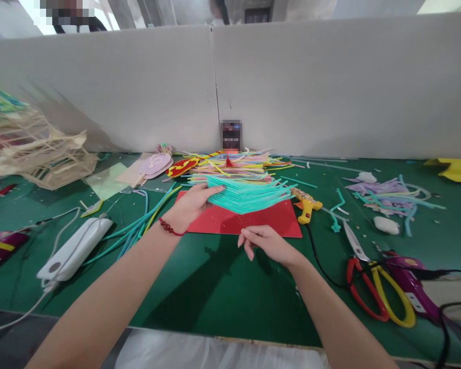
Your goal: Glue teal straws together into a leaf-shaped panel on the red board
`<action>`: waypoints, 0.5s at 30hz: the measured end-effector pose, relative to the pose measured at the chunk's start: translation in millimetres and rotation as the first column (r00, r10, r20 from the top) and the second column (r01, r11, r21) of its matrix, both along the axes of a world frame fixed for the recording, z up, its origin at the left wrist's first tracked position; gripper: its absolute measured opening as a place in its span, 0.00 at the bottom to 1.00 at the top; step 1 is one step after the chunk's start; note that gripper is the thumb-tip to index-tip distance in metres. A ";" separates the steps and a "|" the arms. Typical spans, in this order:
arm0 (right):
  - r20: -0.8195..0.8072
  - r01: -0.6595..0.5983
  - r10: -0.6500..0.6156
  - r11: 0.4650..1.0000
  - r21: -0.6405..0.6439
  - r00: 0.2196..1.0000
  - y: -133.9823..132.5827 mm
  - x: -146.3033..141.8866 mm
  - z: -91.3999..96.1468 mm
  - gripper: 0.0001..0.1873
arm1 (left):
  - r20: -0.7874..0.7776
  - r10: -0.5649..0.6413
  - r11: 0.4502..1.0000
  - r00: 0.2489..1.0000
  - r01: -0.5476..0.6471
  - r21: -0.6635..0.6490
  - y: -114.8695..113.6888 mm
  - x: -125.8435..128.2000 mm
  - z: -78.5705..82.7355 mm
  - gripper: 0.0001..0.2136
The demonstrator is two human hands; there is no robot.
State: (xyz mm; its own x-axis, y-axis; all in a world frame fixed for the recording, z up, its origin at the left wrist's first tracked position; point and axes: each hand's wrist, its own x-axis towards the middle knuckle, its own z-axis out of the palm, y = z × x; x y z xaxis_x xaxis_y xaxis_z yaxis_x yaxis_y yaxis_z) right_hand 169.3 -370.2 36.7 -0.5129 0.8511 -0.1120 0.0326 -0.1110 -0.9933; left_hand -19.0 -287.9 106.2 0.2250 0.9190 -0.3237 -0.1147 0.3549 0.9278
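Note:
My left hand (pixel 194 204), with a dark red bead bracelet on its wrist, grips the left end of a turquoise panel (pixel 249 197). The panel is made of pipe cleaners set side by side and bent into a V pattern; their loose ends fan out on the right. It is held above a red sheet (pixel 276 218) on the green table. Below the panel, apart from it, my right hand (pixel 263 242) hangs loosely curled, fingers slightly apart, with nothing visible in it. Behind the panel lies a pile of coloured pipe cleaners (pixel 238 166).
A yellow glue gun (pixel 308 206) lies right of the red sheet. Scissors (pixel 359 256) and a purple tool (pixel 413 282) are farther right, with cords across them. Left are a white power strip (pixel 77 248), green pipe cleaners (pixel 138 225) and a wooden frame model (pixel 54 151). A pale partition (pixel 311 87) stands behind.

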 end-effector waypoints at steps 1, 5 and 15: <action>0.006 0.028 -0.028 0.999 -0.018 1.000 1.7 5.8 0.0 0.23 | 0.000 0.022 1.000 1.000 -0.022 -0.011 0.6 -5.3 0.2 0.08; -0.005 0.345 -0.349 0.928 -0.140 0.937 10.4 19.4 -7.3 0.23 | 0.009 0.060 0.998 0.998 -0.060 -0.017 -0.8 -29.6 -6.2 0.07; -0.431 0.317 -0.438 0.891 -0.326 0.789 13.6 10.6 -8.6 0.21 | 0.066 -0.027 1.000 0.997 0.026 0.015 -14.3 -62.0 -44.7 0.19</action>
State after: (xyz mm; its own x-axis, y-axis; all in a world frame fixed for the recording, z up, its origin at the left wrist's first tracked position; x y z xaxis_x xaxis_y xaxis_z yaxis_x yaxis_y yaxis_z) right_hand 180.0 -356.7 28.1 -0.1936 0.9695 -0.1500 -0.5329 -0.2323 -0.8137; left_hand -81.0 -302.2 61.5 0.2701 0.9167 -0.2943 -0.1670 0.3456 0.9234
